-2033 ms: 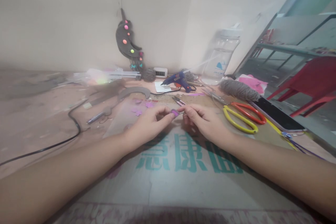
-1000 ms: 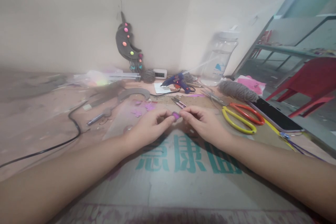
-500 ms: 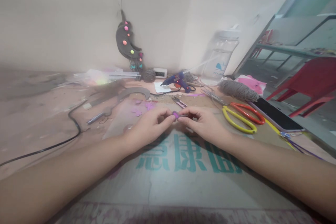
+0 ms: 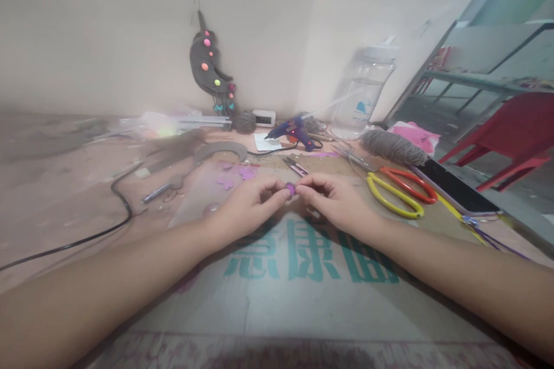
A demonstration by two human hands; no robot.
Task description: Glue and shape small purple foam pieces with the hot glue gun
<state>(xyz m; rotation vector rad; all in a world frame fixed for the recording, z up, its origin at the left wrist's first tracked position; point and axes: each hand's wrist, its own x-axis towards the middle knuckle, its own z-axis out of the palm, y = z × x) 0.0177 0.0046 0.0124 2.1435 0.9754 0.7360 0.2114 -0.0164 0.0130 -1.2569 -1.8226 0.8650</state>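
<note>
Between the fingertips of both hands is a small round purple piece [image 4: 290, 188] with a dark grey edge, perhaps yarn. My left hand [image 4: 249, 202] pinches it from the left, thumb in front. From the right, my right hand [image 4: 335, 199] closes thumb and fingers at its edge; whether it grips the piece or a strand there is too small to tell. Purple flower-shaped cutouts [image 4: 225, 183] lie beyond my left hand. Just past the fingertips rests a small pair of snips or a cutter [image 4: 295, 166]. Both hands are over a board with green characters [image 4: 309, 251].
A blue glue gun [image 4: 292, 131] stands at the back, near a water bottle [image 4: 363, 92]. Scissors with yellow and red handles [image 4: 395, 196], grey yarn [image 4: 393, 147] and a phone [image 4: 454, 187] are on the right. A black cord [image 4: 125, 216] crosses the left. A decorated grey crescent [image 4: 205, 66] leans against the wall.
The purple piece has turned slightly, so more of its round face shows. My right fingertips have shifted a little to the right; my left hand stays nearly still.
</note>
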